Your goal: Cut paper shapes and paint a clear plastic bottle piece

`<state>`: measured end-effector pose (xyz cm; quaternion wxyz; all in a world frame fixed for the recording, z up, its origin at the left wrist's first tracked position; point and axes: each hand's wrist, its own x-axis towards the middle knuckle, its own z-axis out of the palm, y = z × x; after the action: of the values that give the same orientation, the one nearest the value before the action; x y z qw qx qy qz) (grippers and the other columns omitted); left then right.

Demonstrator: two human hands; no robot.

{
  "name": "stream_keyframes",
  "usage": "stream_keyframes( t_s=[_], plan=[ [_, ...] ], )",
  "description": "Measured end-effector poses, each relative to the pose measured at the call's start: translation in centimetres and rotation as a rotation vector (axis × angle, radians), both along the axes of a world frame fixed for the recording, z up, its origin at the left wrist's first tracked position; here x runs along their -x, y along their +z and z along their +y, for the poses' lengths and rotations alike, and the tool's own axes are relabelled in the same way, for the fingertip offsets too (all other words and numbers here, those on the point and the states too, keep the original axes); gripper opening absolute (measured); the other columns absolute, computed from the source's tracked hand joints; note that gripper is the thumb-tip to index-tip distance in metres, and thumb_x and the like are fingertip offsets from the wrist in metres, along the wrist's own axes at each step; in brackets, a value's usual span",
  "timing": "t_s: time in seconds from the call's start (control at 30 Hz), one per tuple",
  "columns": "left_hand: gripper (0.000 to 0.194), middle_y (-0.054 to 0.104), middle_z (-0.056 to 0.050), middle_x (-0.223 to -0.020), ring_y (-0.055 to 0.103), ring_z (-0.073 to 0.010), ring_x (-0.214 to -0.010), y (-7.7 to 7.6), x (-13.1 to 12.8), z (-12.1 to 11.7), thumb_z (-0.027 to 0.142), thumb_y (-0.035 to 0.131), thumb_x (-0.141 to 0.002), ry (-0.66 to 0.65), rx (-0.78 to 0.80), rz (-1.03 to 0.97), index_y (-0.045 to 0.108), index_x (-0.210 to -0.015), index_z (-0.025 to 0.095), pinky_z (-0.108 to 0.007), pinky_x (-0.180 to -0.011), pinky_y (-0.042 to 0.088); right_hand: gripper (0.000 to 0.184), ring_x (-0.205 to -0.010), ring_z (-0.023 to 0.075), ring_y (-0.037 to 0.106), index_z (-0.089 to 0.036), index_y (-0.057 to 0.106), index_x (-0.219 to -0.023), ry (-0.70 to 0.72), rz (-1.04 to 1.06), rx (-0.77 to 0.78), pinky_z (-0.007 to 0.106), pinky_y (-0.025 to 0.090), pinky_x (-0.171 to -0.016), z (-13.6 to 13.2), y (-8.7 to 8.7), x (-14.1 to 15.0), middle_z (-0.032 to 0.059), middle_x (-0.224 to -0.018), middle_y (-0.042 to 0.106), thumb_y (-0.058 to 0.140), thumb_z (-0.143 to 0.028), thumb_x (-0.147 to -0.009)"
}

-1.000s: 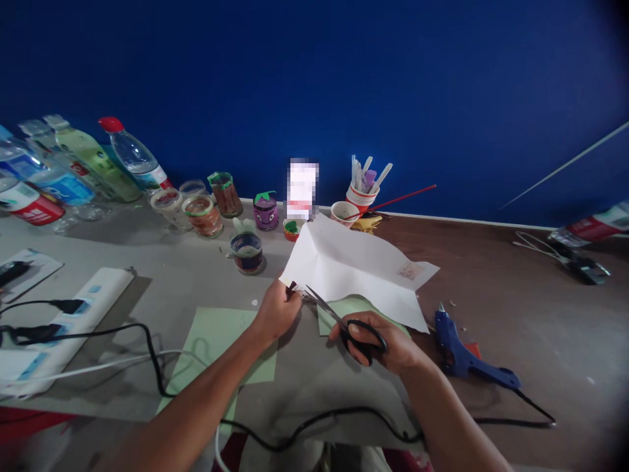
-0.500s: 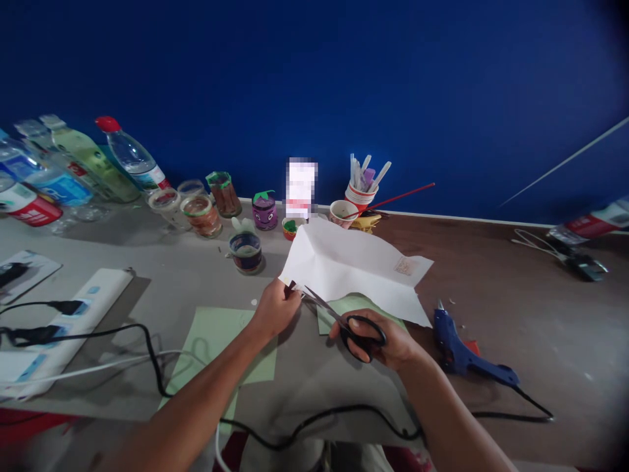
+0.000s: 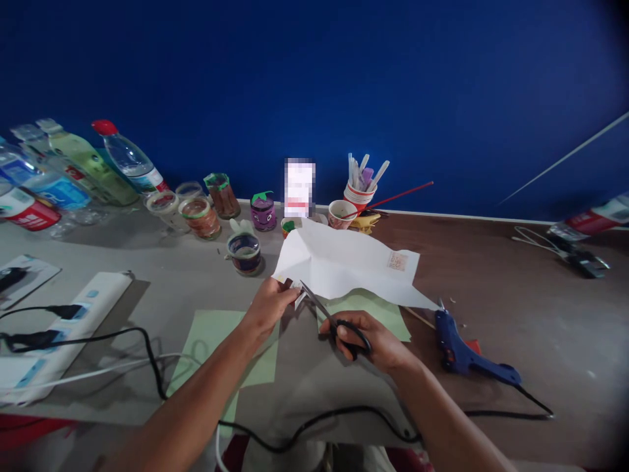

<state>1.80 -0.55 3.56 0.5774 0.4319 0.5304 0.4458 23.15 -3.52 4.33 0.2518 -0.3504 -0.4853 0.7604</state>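
A creased white sheet of paper [image 3: 339, 259] with a printed square code near its right end is pinched at its near left corner by my left hand [image 3: 268, 305]. My right hand [image 3: 371, 341] is wrapped round the black handles of a pair of scissors [image 3: 319, 305]. The scissor tips meet the paper's edge just beside my left thumb. The blades look nearly closed; how far they cut into the paper is hard to make out. Beneath the white sheet lies a pale green sheet [image 3: 378, 314], partly covered.
A blue glue gun [image 3: 459, 351] lies to the right, its tip by the paper. Another green sheet [image 3: 204, 334] is under my left forearm. A power strip [image 3: 98, 305], cables, bottles [image 3: 130, 157], several decorated jars [image 3: 244, 252] and paper cups [image 3: 343, 213] stand around.
My hands, the scissors and the paper have shifted slightly left. The paper's right end has turned and flattened, its near corner now reaching toward the glue gun's tip.
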Motion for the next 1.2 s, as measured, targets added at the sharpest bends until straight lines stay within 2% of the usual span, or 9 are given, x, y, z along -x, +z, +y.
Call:
stream_keyframes(
  t_s=[0.23, 0.47, 0.57, 0.93, 1.2],
  plan=[
    [0.014, 0.06, 0.0, -0.06, 0.052, -0.0124, -0.056, 0.0, -0.3, -0.1, 0.024, 0.072, -0.06, -0.009, 0.136, -0.211, 0.064, -0.065, 0.014, -0.025, -0.056, 0.041, 0.059, -0.044, 0.0074, 0.04, -0.008, 0.071, -0.095, -0.036, 0.033, 0.06, 0.024, 0.024, -0.047, -0.1, -0.4, 0.2, -0.0016, -0.05, 0.056, 0.074, -0.062, -0.071],
    [0.015, 0.055, 0.001, -0.05, 0.047, -0.0096, -0.047, 1.1, -0.2, -0.3, 0.022, 0.072, -0.056, -0.034, 0.224, -0.309, 0.06, -0.054, 0.014, -0.023, -0.048, 0.038, 0.06, -0.048, 0.0084, 0.044, -0.009, 0.07, -0.096, -0.068, 0.028, 0.07, 0.024, 0.027, -0.05, -0.4, -0.7, 0.7, -0.0015, -0.052, 0.057, 0.076, -0.062, -0.07],
    [0.018, 0.053, 0.001, -0.046, 0.045, -0.0084, -0.045, 1.2, 0.0, -0.2, 0.02, 0.072, -0.055, -0.041, 0.228, -0.307, 0.057, -0.048, 0.014, -0.023, -0.046, 0.037, 0.058, -0.048, 0.0088, 0.044, -0.01, 0.069, -0.095, -0.089, 0.035, 0.078, 0.024, 0.027, -0.05, -0.6, -0.6, 0.9, -0.0012, -0.052, 0.057, 0.076, -0.061, -0.07],
    [0.017, 0.055, 0.001, -0.045, 0.049, -0.0105, -0.046, 1.3, 0.3, 0.0, 0.019, 0.072, -0.055, -0.067, 0.249, -0.311, 0.058, -0.047, 0.015, -0.024, -0.05, 0.043, 0.054, -0.047, 0.0086, 0.042, -0.011, 0.068, -0.092, -0.097, 0.059, 0.106, 0.024, 0.026, -0.048, -0.7, -0.7, 1.3, -0.0016, -0.053, 0.057, 0.075, -0.06, -0.072],
    [0.013, 0.058, 0.0, -0.05, 0.053, -0.0114, -0.048, 1.4, 0.2, 0.0, 0.02, 0.073, -0.051, -0.048, 0.245, -0.312, 0.062, -0.052, 0.013, -0.025, -0.052, 0.045, 0.055, -0.046, 0.0074, 0.035, -0.011, 0.066, -0.092, -0.071, 0.071, 0.081, 0.024, 0.021, -0.047, -0.8, -0.9, 1.5, -0.003, -0.051, 0.053, 0.073, -0.063, -0.073]
  ],
)
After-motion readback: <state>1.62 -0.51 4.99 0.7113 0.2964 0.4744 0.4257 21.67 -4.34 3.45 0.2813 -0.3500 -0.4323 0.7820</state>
